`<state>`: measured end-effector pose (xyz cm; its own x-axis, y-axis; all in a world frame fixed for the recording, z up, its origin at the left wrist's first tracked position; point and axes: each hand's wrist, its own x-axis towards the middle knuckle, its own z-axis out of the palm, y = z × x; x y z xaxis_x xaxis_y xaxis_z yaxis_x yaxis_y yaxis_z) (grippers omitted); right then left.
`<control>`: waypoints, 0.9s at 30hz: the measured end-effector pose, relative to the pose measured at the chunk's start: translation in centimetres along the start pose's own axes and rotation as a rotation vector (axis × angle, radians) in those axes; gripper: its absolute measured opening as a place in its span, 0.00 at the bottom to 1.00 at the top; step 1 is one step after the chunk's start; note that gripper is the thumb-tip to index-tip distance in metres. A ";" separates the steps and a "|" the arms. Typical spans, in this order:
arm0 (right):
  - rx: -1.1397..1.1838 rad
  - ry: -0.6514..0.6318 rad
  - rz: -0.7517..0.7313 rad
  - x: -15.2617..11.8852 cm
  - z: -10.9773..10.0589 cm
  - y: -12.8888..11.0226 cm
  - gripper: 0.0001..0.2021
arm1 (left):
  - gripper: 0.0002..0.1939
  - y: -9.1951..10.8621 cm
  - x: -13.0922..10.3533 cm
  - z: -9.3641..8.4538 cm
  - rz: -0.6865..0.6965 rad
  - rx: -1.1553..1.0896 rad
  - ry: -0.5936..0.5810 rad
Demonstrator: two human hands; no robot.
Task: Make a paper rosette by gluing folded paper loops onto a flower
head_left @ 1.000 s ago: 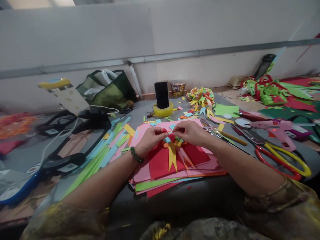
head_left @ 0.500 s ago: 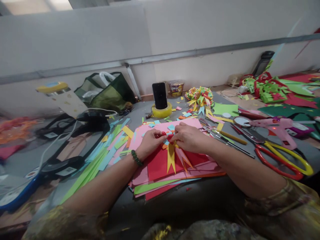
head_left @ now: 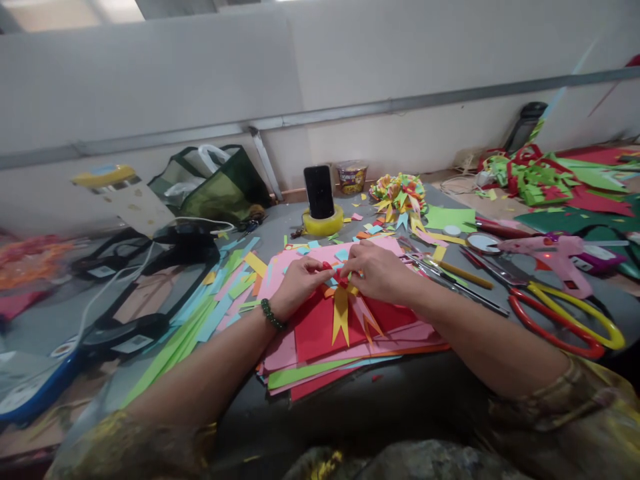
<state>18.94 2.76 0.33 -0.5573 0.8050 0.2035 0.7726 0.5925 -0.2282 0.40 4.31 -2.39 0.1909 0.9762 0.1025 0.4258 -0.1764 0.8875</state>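
Observation:
Both my hands are closed on a small paper ribbon decoration [head_left: 341,315] above the stacked sheets. Its yellow and pink tails, notched at the ends, hang down toward me. My left hand [head_left: 299,285] pinches a red bit at its top, thumb and forefinger together. From the other side my right hand [head_left: 377,272] grips the same piece with curled fingers, which hide part of it. Under it lies a red sheet [head_left: 313,333] on a pile of pink, green and orange paper [head_left: 280,357]. Several blue and orange scraps surround my fingertips.
Large scissors [head_left: 555,327], a pink glue gun [head_left: 565,257] and a craft knife lie right. Behind stand a phone [head_left: 319,190] on a yellow tape roll [head_left: 324,221] and a ruffled paper decoration [head_left: 397,193]. Paper strips [head_left: 175,347], a lamp [head_left: 135,200] and a green bag [head_left: 220,187] are left.
My fingers have shifted slightly at the decoration, and a little more of its red part shows between them. Everything else stays in place.

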 end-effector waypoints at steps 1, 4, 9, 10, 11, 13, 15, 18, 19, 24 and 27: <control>-0.004 -0.007 -0.007 0.0 0.0 0.0 0.16 | 0.11 -0.1 0.1 0.1 0.000 0.009 -0.011; -0.038 -0.056 -0.006 -0.1 -0.1 -0.3 0.16 | 0.11 -0.1 0.2 0.1 0.000 0.039 -0.035; -0.119 -0.175 -0.010 -0.2 -0.5 -1.1 0.17 | 0.11 0.2 0.2 0.1 0.020 0.096 -0.045; -0.136 -0.190 -0.020 -0.2 -0.6 -1.2 0.17 | 0.11 0.3 0.2 0.1 0.029 0.106 -0.046; -0.153 -0.203 -0.029 -0.2 -0.6 -1.3 0.17 | 0.11 0.3 0.2 0.1 0.036 0.117 -0.045; -0.178 -0.227 -0.037 -0.2 -0.8 -1.5 0.16 | 0.12 0.3 0.1 0.2 0.045 0.143 -0.041; -0.191 -0.253 -0.037 -0.2 -0.8 -1.6 0.16 | 0.10 0.1 0.1 0.3 0.044 0.161 -0.052; -0.190 -0.283 -0.030 -0.2 -0.9 -1.6 0.16 | 0.04 -0.3 0.2 0.3 0.043 0.179 -0.082; -0.186 -0.289 -0.028 -0.2 -0.9 -1.5 0.15 | 0.03 -0.4 0.2 0.3 0.044 0.186 -0.087; -0.158 -0.271 -0.013 0.0 -0.6 -1.0 0.17 | 0.07 -0.9 0.2 0.2 0.042 0.222 -0.094; -0.139 -0.198 -0.032 0.0 -0.3 -0.6 0.18 | 0.08 -1.0 0.2 0.1 0.045 0.238 -0.097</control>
<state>18.55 2.40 0.76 -0.6201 0.7844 0.0148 0.7805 0.6188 -0.0890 0.13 4.69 -3.33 0.2931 0.9522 0.0860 0.6086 -0.2552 0.7513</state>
